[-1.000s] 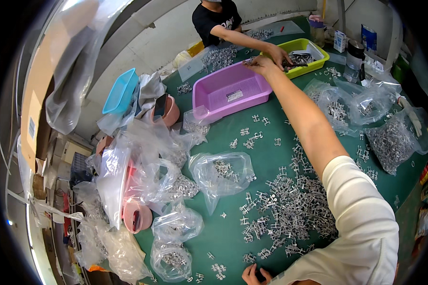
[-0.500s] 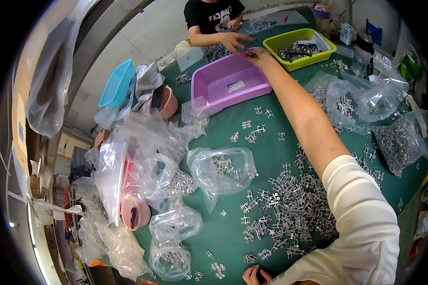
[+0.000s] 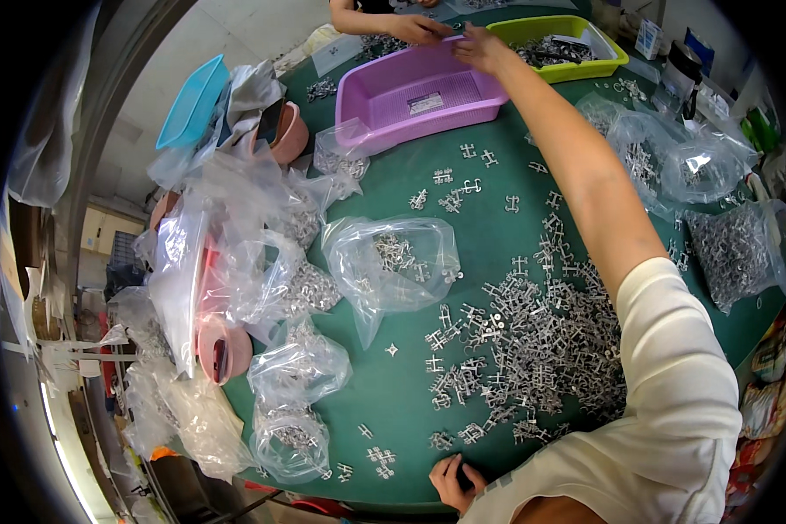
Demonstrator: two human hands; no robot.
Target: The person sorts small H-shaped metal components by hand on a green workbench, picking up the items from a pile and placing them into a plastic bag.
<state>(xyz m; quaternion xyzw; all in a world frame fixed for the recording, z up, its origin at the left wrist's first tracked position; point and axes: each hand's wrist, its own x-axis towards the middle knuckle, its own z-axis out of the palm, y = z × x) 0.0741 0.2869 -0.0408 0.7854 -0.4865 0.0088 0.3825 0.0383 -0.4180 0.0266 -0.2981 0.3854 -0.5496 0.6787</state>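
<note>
My right arm reaches far across the table. My right hand [image 3: 482, 50] is at the far right rim of a purple plastic basket [image 3: 377, 133], its fingers apart and no held thing visible. Just left of it is the hand of a person opposite [image 3: 419, 31]. My left hand [image 3: 454, 483] rests at the table's near edge, fingers curled round something dark that I cannot make out. A heap of small metal clips [image 3: 541, 349] lies in front of me, and several loose ones lie between heap and basket.
A yellow-green basket [image 3: 607, 65] of metal parts stands at the back right. Clear bags of parts [image 3: 393, 262] lie left and middle; a full bag [image 3: 734, 258] lies right. Pink tubs [image 3: 224, 349] and a blue tray [image 3: 190, 103] stand left on the green table [image 3: 384, 389].
The view has tilted down, so things sit higher. My right hand's fingers have spread from a closer grip beside the other person's hand. My left hand stays at the near edge.
</note>
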